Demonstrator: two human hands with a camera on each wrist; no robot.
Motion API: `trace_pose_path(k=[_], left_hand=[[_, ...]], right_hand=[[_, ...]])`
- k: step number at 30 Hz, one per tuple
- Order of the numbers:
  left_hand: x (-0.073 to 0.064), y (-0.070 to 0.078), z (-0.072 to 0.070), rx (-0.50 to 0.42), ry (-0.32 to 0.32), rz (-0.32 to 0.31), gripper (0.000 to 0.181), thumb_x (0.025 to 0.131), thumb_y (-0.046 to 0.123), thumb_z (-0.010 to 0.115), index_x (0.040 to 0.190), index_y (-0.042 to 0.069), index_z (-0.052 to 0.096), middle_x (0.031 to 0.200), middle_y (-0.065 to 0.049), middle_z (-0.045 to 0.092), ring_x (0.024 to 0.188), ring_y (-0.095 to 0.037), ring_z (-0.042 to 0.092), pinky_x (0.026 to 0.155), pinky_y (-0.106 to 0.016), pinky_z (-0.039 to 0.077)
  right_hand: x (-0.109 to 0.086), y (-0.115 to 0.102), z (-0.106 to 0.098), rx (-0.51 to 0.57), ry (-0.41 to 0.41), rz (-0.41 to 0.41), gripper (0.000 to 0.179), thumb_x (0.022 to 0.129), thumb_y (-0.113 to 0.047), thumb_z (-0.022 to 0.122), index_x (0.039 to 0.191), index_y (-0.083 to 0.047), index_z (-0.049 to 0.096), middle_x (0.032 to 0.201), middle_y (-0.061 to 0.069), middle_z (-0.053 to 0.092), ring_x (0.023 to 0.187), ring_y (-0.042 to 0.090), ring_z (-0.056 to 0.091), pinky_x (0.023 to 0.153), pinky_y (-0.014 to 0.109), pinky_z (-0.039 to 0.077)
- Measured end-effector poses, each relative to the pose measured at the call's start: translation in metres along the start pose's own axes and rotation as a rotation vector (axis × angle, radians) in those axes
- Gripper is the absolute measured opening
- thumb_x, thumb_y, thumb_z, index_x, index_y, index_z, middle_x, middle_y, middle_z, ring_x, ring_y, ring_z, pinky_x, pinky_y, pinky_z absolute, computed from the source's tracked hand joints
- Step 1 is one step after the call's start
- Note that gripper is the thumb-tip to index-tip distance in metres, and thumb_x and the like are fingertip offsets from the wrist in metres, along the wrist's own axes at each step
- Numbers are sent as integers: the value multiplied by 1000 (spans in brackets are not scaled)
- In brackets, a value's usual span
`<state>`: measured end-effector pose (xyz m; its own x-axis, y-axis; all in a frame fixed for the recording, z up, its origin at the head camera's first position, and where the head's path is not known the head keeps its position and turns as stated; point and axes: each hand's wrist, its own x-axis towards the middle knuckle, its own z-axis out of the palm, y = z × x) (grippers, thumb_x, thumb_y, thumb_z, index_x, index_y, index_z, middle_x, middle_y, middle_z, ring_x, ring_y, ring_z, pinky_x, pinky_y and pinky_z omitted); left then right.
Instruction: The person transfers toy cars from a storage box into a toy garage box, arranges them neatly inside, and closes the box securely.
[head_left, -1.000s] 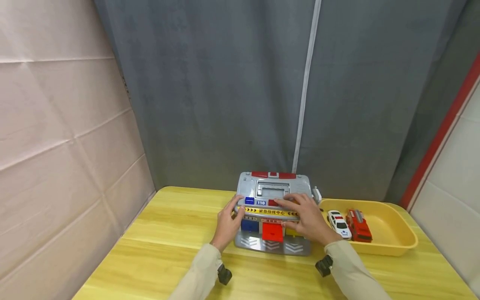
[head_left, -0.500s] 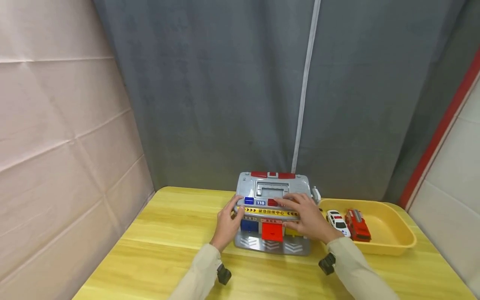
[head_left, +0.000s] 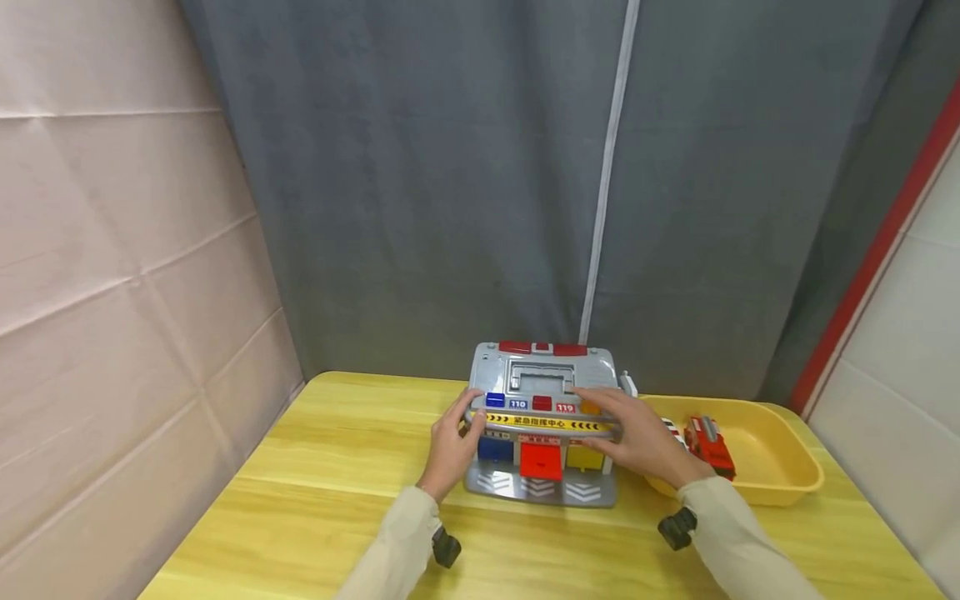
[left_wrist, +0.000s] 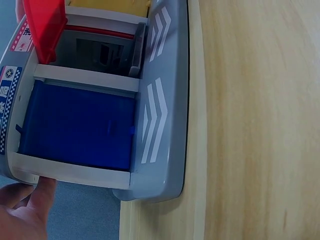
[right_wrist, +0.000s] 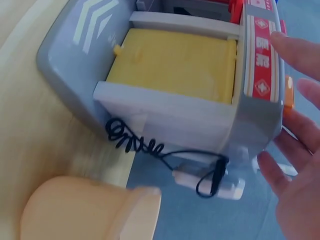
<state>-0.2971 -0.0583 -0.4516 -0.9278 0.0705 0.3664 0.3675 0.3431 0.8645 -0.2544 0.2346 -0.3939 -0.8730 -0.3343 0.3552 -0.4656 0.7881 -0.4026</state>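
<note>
With the toy station (head_left: 540, 423) on the table (head_left: 337, 467), the left hand (head_left: 448, 454) pinches its roof end and the right hand (head_left: 647, 437), fingers spread, is beside the orange button (right_wrist: 289, 94), seemingly for door-opening (red door (head_left: 540, 461) raised), likely needing a press.

From above, the head camera looks forward and down, toy emergency center (head_left: 542, 422) at five o'clock; both wrist cameras see it close.
</note>
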Motion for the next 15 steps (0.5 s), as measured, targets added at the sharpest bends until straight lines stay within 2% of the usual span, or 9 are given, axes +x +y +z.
trace_pose_path(k=[3,10,15], left_hand=[[0,0,1,-4,-2,15,32,102,25,57,133,23,61,157,-8,47,145,-35,45,107,-49,53],[0,-2,3,-1,-6,-5,32,101,26,57,133,25,61,157,-6,46,145,-33,46,107,-47,52],[-1,-2,3,-4,0,15,32,102,26,57,133,22,61,157,-10,46,144,-38,44,106,-50,53]], right_hand=[[-7,5,-4,-11,28,3,72,81,-29,84,145,-22,53,145,8,59,131,35,55,109,63,49],[-27,25,-14,0,60,115,66,85,-30,80,145,-20,53,147,15,55,134,42,50,108,71,43],[-40,44,-21,-19,125,173,55,90,-23,75,140,-10,56,140,21,57,123,44,57,97,65,54]])
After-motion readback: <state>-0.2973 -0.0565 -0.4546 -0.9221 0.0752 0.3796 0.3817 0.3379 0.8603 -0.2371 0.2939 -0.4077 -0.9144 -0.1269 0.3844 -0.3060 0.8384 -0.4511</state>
